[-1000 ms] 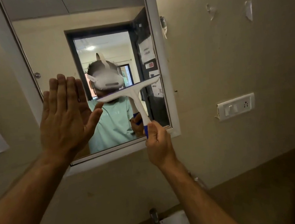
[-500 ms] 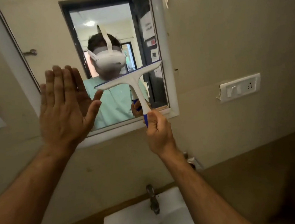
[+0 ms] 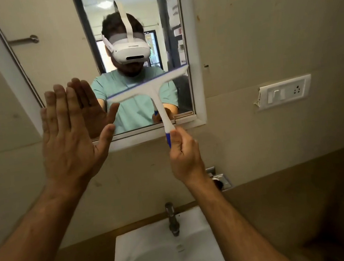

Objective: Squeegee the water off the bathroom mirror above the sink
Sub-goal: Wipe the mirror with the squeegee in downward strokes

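A white-framed mirror (image 3: 191, 41) hangs on the beige wall above the sink. A white squeegee (image 3: 152, 87) with a blue-tipped handle lies against the mirror's lower right part, its blade tilted up to the right and reaching the right frame. My right hand (image 3: 184, 152) grips the blue end of the handle just below the mirror's bottom frame. My left hand (image 3: 69, 134) is raised flat with straight fingers at the mirror's lower left, over the glass and frame; contact with the glass is unclear.
A white sink (image 3: 152, 256) with a metal tap (image 3: 172, 219) sits below. A switch and socket plate (image 3: 283, 91) is on the wall to the right. A small tray (image 3: 184, 117) sits at the mirror's lower right corner. A metal fitting (image 3: 220, 178) is beside my right wrist.
The view has tilted downward, bringing the sink into sight. The squeegee and my right hand have slid lower on the mirror toward its bottom frame. My left hand stays flat at the lower left.
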`<move>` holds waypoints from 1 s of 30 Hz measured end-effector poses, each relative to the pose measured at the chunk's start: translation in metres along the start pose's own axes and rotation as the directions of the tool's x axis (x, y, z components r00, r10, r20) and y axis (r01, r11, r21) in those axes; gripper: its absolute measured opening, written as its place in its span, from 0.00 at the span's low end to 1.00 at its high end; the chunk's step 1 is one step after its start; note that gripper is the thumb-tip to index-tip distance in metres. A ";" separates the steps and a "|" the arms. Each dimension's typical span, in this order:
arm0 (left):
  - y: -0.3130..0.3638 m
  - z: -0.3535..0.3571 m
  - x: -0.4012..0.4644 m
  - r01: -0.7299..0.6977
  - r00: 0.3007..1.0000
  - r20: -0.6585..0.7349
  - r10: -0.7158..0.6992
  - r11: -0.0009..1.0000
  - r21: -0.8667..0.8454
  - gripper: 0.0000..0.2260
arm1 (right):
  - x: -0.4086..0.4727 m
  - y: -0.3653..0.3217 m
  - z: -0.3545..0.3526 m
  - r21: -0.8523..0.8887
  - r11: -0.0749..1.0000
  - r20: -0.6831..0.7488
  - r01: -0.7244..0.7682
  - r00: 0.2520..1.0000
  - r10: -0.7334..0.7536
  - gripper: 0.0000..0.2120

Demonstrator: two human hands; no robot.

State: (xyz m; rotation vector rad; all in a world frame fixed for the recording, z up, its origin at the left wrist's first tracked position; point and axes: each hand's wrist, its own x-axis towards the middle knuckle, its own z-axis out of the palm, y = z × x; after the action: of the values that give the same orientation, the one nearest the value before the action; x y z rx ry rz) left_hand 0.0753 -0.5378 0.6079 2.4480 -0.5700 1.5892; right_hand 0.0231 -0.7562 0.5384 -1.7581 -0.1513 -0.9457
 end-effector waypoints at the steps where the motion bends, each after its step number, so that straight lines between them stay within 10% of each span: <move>1: -0.001 0.000 0.000 -0.002 1.000 -0.002 0.002 1.000 -0.005 0.42 | -0.012 0.009 0.001 0.004 1.000 0.019 -0.031 0.999 0.031 0.13; 30: -0.002 -0.004 0.004 -0.133 0.991 -0.032 0.130 0.987 -0.094 0.40 | -0.009 -0.009 0.031 0.087 0.991 -0.151 -0.104 0.982 0.116 0.11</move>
State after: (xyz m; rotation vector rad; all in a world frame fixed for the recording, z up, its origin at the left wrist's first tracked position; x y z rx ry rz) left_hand 0.0746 -0.5355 0.6131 2.3604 -0.7997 1.5982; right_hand 0.0285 -0.7227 0.5364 -1.5962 0.0094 -0.9789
